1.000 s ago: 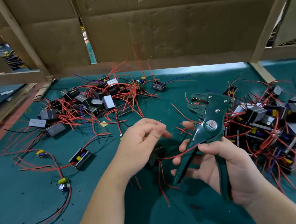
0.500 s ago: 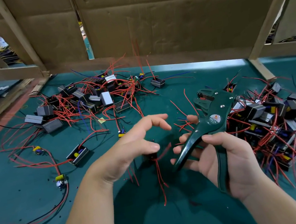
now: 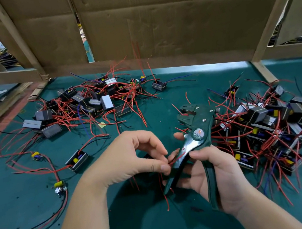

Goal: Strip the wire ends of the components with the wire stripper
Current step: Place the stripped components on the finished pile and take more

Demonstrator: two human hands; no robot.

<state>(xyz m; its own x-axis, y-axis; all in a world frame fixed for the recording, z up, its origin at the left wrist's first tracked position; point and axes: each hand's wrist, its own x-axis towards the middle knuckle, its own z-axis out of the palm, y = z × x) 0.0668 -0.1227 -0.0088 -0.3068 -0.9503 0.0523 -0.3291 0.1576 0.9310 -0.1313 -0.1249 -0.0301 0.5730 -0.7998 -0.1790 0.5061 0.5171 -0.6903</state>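
My right hand (image 3: 218,177) grips the handles of a dark green wire stripper (image 3: 195,133), its jaws pointing up and away. My left hand (image 3: 131,157) pinches thin red wires (image 3: 175,159) between thumb and fingers, right beside the stripper's near handle. More red wire ends (image 3: 166,201) hang below the hands. A small dark component lies mostly hidden under my left fingers. A pile of black box components with red wires (image 3: 266,125) lies at the right. Another pile (image 3: 89,104) lies at the back left.
The green mat (image 3: 44,220) covers the table. Loose components (image 3: 77,159) and a yellow-capped part (image 3: 59,186) with long wires lie at the left. A cardboard wall on a wooden frame (image 3: 171,22) closes the back. A wooden strip (image 3: 264,71) runs at the right.
My left hand has closed from a spread, reaching pose into a pinch on the red wires. The stripper and right hand have stayed roughly in place.
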